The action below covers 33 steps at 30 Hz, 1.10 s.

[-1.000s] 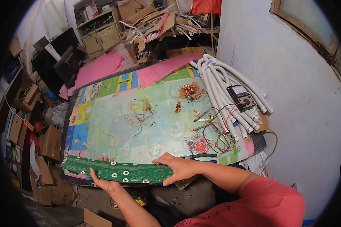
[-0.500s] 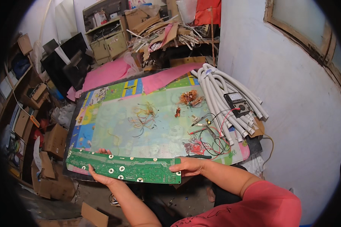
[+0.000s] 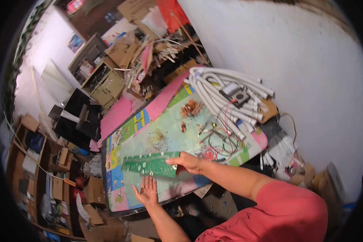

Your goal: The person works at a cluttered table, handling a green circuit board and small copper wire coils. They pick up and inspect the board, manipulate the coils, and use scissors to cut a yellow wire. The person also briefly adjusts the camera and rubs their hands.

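A long green circuit board (image 3: 149, 165) with round pale-rimmed holes is held out over the near part of the table. My right hand (image 3: 184, 162) grips its right end, thumb on the upper face. Just below the board's near edge, my left hand (image 3: 148, 192) lies palm up with its fingers spread, holding nothing. Whether its fingertips touch the board I cannot tell. Beyond the board, on the table's pale covering, lie a tangle of thin wires (image 3: 159, 139), a bunch of copper wire (image 3: 190, 108) and a small copper-coloured piece (image 3: 183, 127).
White corrugated hoses (image 3: 213, 80) lie along the table's right side, with a black multimeter (image 3: 238, 96) on them. Test leads and red wires (image 3: 209, 154) tangle below. Shelves (image 3: 36, 177) with boxes stand left; a white wall (image 3: 286, 52) rises right. Cardboard scraps (image 3: 125, 52) pile up behind.
My left hand has let go of the circuit board and turned palm up. The board, now in my right hand only, has swung and tilted. The whole view has rotated.
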Available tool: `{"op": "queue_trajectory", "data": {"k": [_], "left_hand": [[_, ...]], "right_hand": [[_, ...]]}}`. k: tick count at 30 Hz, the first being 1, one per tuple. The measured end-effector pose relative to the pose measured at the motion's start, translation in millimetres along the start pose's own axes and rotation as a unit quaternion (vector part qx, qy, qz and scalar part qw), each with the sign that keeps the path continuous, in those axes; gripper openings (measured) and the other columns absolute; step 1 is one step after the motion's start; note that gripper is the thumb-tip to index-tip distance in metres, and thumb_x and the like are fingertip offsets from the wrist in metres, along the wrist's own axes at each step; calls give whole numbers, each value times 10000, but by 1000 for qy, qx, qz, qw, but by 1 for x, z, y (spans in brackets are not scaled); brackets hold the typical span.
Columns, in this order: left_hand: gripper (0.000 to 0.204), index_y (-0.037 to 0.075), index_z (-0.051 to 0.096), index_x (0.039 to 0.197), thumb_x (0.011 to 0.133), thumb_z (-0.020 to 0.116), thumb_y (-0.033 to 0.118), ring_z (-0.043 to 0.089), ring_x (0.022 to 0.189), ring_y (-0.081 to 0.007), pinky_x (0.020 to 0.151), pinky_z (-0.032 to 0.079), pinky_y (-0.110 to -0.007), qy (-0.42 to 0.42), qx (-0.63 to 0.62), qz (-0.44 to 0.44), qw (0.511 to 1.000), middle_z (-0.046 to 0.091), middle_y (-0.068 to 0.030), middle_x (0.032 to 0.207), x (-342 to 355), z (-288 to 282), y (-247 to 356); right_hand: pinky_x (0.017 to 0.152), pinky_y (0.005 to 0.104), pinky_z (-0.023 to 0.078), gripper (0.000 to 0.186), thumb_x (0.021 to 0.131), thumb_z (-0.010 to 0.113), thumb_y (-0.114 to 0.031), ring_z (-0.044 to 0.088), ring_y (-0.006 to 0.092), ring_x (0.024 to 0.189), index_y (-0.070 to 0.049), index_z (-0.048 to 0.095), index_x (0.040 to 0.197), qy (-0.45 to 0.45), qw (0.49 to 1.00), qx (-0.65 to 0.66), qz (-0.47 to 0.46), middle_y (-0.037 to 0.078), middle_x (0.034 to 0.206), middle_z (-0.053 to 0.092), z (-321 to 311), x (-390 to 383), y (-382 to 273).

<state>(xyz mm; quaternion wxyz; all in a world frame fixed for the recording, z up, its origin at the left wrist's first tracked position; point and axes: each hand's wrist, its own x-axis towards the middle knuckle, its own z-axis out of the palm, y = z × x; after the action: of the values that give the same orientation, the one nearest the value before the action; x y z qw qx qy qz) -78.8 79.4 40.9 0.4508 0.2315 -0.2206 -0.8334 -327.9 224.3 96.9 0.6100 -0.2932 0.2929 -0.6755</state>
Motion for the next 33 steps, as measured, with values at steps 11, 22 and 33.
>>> {"op": "queue_trajectory", "data": {"k": [11,22,33], "left_hand": [[525,-3,608,1128,873,601,455,627,840,-229,785,525,-391,114,158,11,981,668,-101,965,-69,-29,2],[498,-22,607,1073,847,653,419,609,826,-220,785,513,-367,215,144,-3,966,658,-111,964,-61,-43,-8],[526,-6,586,1122,835,660,429,625,826,-212,759,531,-368,245,157,-13,957,664,-99,942,-61,-55,-2]], "right_hand": [[660,419,467,276,837,601,-268,610,340,719,3,572,881,264,872,-275,-307,187,745,620,-26,-24,-62],[692,439,461,235,846,603,-234,588,374,772,-18,553,923,438,741,-305,-407,190,830,592,-84,-35,-92],[579,332,461,240,872,612,-259,567,163,596,-32,583,943,452,775,-191,-400,59,662,598,-102,-36,-102]]}}
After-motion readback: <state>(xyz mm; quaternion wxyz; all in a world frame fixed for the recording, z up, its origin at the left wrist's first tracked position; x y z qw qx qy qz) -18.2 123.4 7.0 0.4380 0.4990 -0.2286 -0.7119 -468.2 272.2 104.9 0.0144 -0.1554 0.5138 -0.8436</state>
